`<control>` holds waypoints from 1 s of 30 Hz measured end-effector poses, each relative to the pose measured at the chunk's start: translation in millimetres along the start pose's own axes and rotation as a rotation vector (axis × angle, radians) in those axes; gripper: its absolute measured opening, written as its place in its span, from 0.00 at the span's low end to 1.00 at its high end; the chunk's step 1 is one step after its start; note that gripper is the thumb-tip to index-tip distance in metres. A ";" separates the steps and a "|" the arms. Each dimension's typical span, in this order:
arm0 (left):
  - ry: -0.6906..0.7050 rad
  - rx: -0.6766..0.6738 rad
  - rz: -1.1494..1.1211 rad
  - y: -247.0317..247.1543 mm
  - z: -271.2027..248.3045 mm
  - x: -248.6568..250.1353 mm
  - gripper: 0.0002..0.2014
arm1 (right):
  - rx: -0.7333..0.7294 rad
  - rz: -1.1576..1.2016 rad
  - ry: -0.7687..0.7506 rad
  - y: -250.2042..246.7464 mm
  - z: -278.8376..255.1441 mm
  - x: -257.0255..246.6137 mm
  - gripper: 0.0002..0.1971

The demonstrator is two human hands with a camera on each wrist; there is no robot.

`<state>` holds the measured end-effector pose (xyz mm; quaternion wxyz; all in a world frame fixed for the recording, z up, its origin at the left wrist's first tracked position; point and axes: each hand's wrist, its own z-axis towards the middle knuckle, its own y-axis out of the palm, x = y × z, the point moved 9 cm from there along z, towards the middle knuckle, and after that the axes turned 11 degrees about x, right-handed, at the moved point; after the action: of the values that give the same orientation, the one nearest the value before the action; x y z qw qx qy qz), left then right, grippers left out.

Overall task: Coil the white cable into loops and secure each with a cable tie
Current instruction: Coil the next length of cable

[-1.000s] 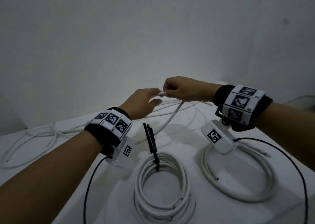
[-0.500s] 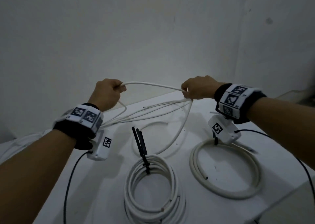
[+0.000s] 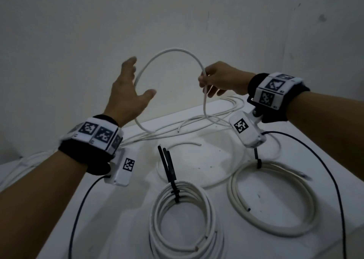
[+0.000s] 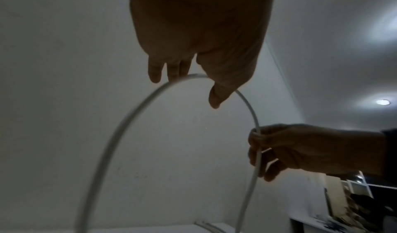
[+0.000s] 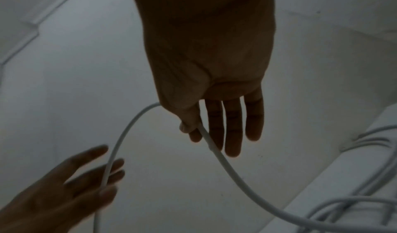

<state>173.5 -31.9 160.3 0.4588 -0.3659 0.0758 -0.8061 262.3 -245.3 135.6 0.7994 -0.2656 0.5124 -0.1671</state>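
Note:
A white cable [image 3: 173, 50] arches up in a round loop above the white table [image 3: 118, 229]. My right hand [image 3: 203, 79] pinches it between thumb and forefinger at the loop's right side, with the other fingers straight; the right wrist view shows the same pinch [image 5: 191, 128]. My left hand [image 3: 136, 81] is spread at the loop's left side, where the cable [image 5: 107, 168] runs across its straight fingers [image 5: 116, 163]. The cable's lower arc drops to the loose strands on the table.
Two coiled white bundles lie in front: a middle one [image 3: 187, 219] with black cable ties [image 3: 169, 170] sticking up, and a right one [image 3: 271, 199] with one tie [image 3: 258, 160]. Loose cables [image 3: 216, 117] trail along the back edge by the wall. Black camera leads [image 3: 334, 180] cross the table.
My left hand has let go of the cable and spread its fingers. Both hands have risen, and the span between them has bent into a round loop still pinched by my right hand.

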 end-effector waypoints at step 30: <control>0.067 0.073 -0.053 -12.0 2.0 64.8 0.17 | 0.037 -0.164 -0.243 -7.9 -30.6 -45.8 0.14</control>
<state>146.5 -76.2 201.0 0.4478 -0.3236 0.0518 -0.8319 215.4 -234.7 163.5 0.8439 -0.3100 0.3854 -0.2077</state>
